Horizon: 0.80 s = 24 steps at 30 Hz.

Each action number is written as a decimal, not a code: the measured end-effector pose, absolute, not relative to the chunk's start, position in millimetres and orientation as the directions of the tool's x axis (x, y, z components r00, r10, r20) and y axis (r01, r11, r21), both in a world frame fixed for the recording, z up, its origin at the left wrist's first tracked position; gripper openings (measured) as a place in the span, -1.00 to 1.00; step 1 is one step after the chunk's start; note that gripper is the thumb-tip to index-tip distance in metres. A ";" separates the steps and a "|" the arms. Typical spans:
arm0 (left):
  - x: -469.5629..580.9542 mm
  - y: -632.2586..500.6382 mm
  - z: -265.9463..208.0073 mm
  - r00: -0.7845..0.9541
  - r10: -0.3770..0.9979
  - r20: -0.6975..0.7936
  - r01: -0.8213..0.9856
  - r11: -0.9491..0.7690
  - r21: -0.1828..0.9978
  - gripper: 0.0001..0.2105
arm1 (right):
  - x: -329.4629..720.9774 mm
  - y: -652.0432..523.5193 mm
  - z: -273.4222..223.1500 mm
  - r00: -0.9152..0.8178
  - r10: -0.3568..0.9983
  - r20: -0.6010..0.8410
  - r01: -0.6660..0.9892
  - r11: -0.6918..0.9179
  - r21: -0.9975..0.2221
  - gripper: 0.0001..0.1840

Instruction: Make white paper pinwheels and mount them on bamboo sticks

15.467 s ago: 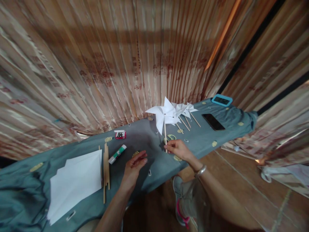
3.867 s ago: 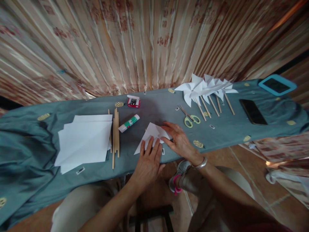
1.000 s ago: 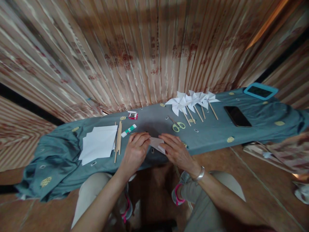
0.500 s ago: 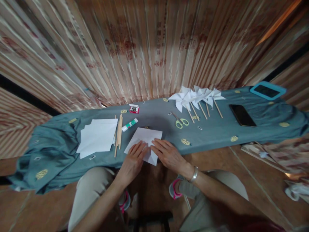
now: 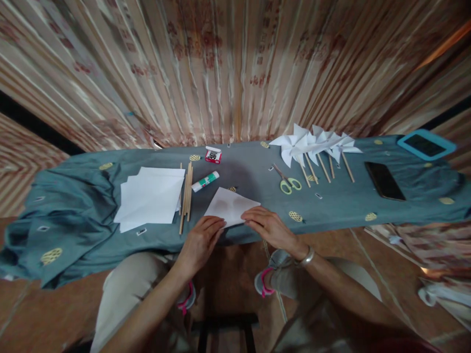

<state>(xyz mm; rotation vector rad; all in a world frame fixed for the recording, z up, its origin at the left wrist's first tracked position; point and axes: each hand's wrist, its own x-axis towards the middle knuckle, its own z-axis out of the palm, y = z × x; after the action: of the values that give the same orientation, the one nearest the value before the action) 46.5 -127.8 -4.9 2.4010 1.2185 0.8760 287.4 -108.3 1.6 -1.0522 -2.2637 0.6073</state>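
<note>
A white sheet of paper (image 5: 232, 205), folded over, lies near the front edge of the cloth-covered table. My left hand (image 5: 201, 239) pinches its near left corner between thumb and fingers. At the near right part, my right hand (image 5: 271, 227) grips the paper with fingers closed. Beyond the sheet, a green-and-white glue stick (image 5: 205, 181) lies at a slant. Several wooden sticks (image 5: 188, 191) are to the left, beside a stack of white paper (image 5: 150, 198). Green-handled scissors (image 5: 289, 184) rest open to the right.
Several white paper pinwheels (image 5: 316, 144) on sticks lie at the back right. A black phone (image 5: 384, 181) and a blue-framed tablet-like device (image 5: 426, 144) are farther right. A small red open box (image 5: 213, 155) of pins or beads stands at the back. A striped curtain (image 5: 235, 73) hangs behind the table.
The paper's near point has been folded up, leaving a straight near edge. My hands have gone from pressing flat on the sheet to gripping its near corners. The view has shifted slightly.
</note>
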 end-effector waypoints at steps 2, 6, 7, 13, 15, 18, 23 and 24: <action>46.3 -123.2 -0.1 0.423 0.836 0.351 0.619 -0.549 0.562 -0.79 | 284.5 -100.8 5.0 -0.475 0.841 0.260 0.536 0.511 -0.672 -0.76; 44.5 -117.0 -0.5 0.350 0.889 0.295 0.635 -0.457 0.623 -0.78 | 278.4 -86.0 8.3 -0.394 0.907 0.150 0.533 0.358 -0.767 -0.77; 43.9 -115.8 -2.2 0.336 0.897 0.287 0.631 -0.440 0.639 -0.78 | 276.8 -82.7 8.4 -0.386 0.914 0.126 0.527 0.331 -0.783 -0.77; 41.2 -108.2 -11.2 0.234 0.939 0.252 0.576 -0.342 0.742 -0.75 | 272.6 -66.3 7.8 -0.371 0.928 0.019 0.429 0.189 -0.883 -0.73; 40.8 -105.8 -11.7 0.207 0.952 0.228 0.567 -0.306 0.765 -0.74 | 273.6 -61.6 5.8 -0.363 0.932 0.007 0.403 0.163 -0.901 -0.72; 40.7 -103.6 -13.0 0.169 0.967 0.189 0.579 -0.253 0.775 -0.75 | 274.1 -55.5 -0.1 -0.310 0.951 -0.013 0.412 0.122 -0.903 -0.70; 38.9 -101.9 -14.3 0.097 0.978 0.185 0.629 -0.205 0.750 -0.70 | 271.1 -51.0 -9.3 -0.234 0.972 -0.020 0.486 0.099 -0.868 -0.72; 38.8 -102.0 -12.6 0.092 0.975 0.201 0.643 -0.213 0.736 -0.64 | 270.4 -51.0 -9.9 -0.226 0.974 -0.017 0.504 0.102 -0.857 -0.73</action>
<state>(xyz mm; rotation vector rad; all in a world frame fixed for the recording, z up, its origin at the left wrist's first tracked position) 38.8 -102.0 -12.6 1.9102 1.5839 0.9415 270.4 -51.0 -9.9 -1.4452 -1.8008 1.0360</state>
